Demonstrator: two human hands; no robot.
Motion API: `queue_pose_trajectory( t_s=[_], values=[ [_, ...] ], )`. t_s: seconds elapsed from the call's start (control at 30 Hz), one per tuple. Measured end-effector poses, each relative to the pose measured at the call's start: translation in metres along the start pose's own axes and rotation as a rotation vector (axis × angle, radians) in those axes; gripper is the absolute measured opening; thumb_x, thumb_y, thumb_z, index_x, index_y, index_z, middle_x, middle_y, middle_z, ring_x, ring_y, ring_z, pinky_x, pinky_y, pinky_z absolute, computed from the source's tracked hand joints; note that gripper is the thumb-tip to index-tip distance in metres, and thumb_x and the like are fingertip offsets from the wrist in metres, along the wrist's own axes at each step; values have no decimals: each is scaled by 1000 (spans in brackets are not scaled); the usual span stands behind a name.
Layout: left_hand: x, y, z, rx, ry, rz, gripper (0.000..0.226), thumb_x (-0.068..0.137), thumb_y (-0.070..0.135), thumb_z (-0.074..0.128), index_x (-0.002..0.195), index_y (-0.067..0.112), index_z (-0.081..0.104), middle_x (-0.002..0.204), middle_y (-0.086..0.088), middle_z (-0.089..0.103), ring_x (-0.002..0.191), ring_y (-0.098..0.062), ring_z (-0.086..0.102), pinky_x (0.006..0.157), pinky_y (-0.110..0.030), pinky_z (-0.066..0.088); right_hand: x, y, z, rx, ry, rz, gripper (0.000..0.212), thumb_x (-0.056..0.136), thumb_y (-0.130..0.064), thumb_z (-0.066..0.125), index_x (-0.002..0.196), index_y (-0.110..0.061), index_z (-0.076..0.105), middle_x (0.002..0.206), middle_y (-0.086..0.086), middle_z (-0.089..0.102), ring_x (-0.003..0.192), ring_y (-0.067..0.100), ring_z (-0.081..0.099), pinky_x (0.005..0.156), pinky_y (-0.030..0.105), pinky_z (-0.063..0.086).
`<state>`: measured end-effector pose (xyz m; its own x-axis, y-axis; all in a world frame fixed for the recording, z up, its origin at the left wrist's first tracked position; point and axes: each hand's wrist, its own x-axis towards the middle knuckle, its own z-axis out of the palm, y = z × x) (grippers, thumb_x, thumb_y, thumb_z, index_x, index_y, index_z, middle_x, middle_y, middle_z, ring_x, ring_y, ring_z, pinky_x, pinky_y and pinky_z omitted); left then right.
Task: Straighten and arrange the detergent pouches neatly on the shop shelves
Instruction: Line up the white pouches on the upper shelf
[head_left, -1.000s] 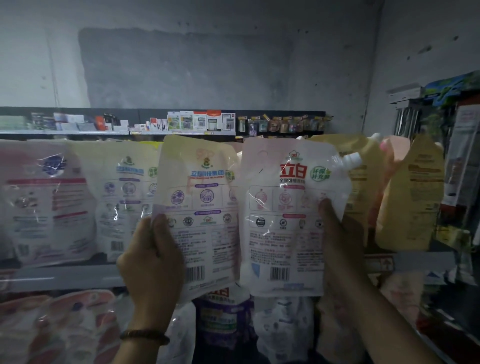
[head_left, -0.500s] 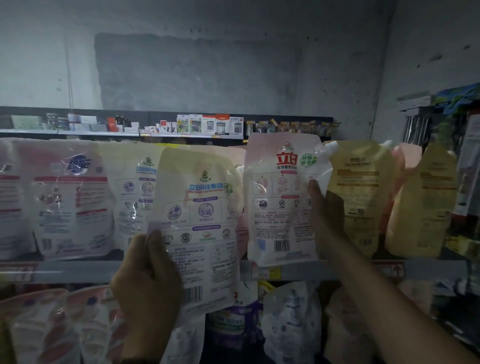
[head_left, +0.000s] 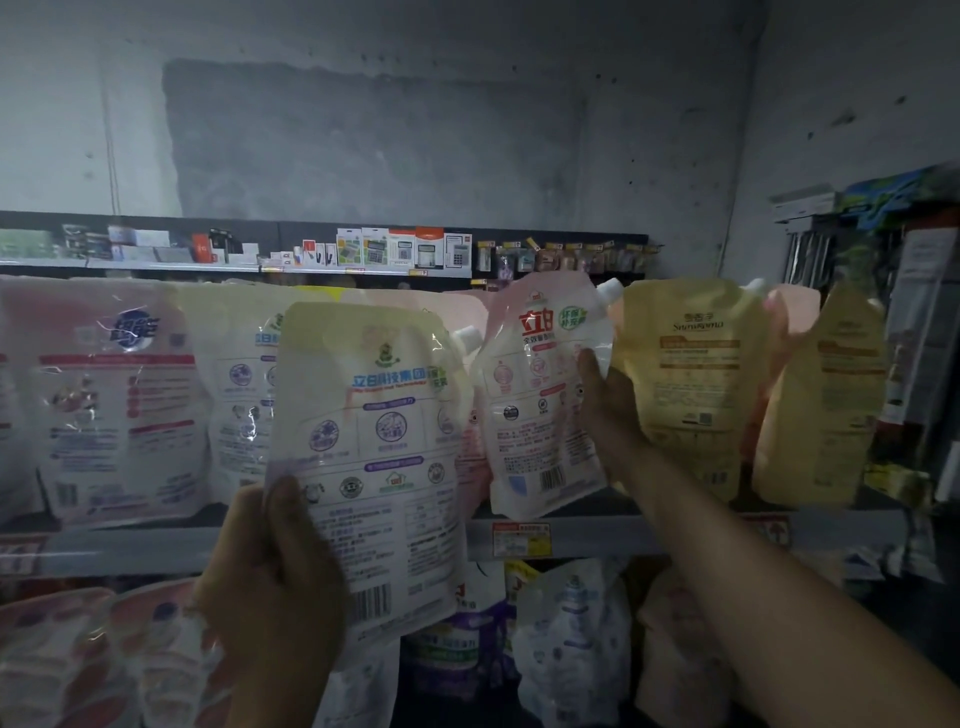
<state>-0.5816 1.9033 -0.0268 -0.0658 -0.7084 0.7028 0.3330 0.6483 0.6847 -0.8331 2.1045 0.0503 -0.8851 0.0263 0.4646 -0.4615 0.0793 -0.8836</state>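
Since a second ago, the right hand (head_left: 605, 410) has pushed the pink pouch (head_left: 540, 400) back upright onto the shelf (head_left: 649, 530), fingers seemingly closed on its edge, while the left hand (head_left: 270, 587) grips the yellow pouch (head_left: 369, 457) clear, awaiting its slot.

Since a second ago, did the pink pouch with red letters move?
Yes. The pink plastic pouch with red letters went back onto the grey shelf ledge, held by the right hand.
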Motion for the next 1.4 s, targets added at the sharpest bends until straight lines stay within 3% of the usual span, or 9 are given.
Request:
queue_pose_trajectory(
  t_s=[0.13, 0.3, 0.4, 0.5, 0.73, 1.0, 1.17, 1.23, 1.4],
  values=[
    [-4, -4, 2, -28, -21, -4, 46, 109, 43, 48, 72, 16, 43, 56, -5, 52, 51, -12, 45, 52, -28, 37, 9, 12, 7, -48, -25, 57, 52, 109, -60, 33, 142, -29, 60, 120, -3, 74, 112, 23, 70, 88, 38, 57],
    [-10, 3, 6, -62, -58, -4, 44, 108, 39, 49, 69, 22, 37, 55, -1, 48, 54, -2, 48, 52, -14, 34, 18, 17, 14, -53, -43, 72, 60, 109, -61, 30, 157, -28, 42, 138, 1, 67, 122, 25, 64, 100, 43, 52],
    [-14, 5, 7, -42, -63, -2, 46, 109, 36, 52, 69, 19, 39, 54, -1, 47, 53, -1, 48, 51, -12, 34, 20, 12, 18, -22, -50, 132, 43, 115, -46, 28, 114, -20, 63, 104, -2, 70, 94, 18, 65, 77, 29, 49],
    [-15, 5, 9, -48, -61, -22, 45, 109, 31, 53, 68, 19, 40, 53, -1, 48, 53, -1, 49, 51, -11, 34, 21, 17, 21, -25, -45, 144, 43, 115, -44, 26, 90, -29, 58, 90, -4, 68, 84, 15, 64, 67, 26, 48],
    [-19, 5, 12, -81, -44, -49, 48, 110, 36, 53, 66, 22, 39, 61, 11, 55, 49, -1, 45, 49, -13, 31, 27, 25, 25, -38, -30, 87, 46, 115, -46, 30, 95, -24, 65, 91, 0, 70, 80, 13, 63, 63, 22, 44],
    [-24, 8, 18, -56, 2, -65, 48, 109, 32, 56, 64, 22, 41, 56, -1, 52, 51, 2, 51, 51, -8, 36, 37, 34, 43, 64, -55, 135, 53, 113, -52, 30, 107, -17, 69, 98, 2, 75, 86, 13, 71, 65, 23, 52],
    [-29, 10, 23, -46, 18, -69, 43, 108, 26, 56, 67, 20, 45, 49, -2, 47, 56, 3, 54, 55, -7, 37, 40, 39, 46, -29, -77, 54, 46, 113, -41, 43, 82, -18, 69, 78, -2, 71, 66, 4, 68, 55, 14, 50],
    [-32, 13, 24, -35, 6, -94, 41, 107, 30, 52, 68, 17, 47, 52, -3, 50, 60, -1, 56, 56, -9, 39, 41, 38, 46, -61, -82, 32, 44, 111, -39, 47, 81, -16, 69, 79, 2, 72, 69, 10, 70, 63, 24, 52],
    [-37, 9, 28, -107, -73, -154, 41, 108, 37, 54, 75, 13, 48, 63, 5, 57, 54, 6, 51, 55, -9, 39, 34, 39, 39, -143, -97, 26, 43, 111, -42, 44, 109, -5, 65, 93, -2, 67, 83, 12, 63, 62, 24, 42]
  ],
)
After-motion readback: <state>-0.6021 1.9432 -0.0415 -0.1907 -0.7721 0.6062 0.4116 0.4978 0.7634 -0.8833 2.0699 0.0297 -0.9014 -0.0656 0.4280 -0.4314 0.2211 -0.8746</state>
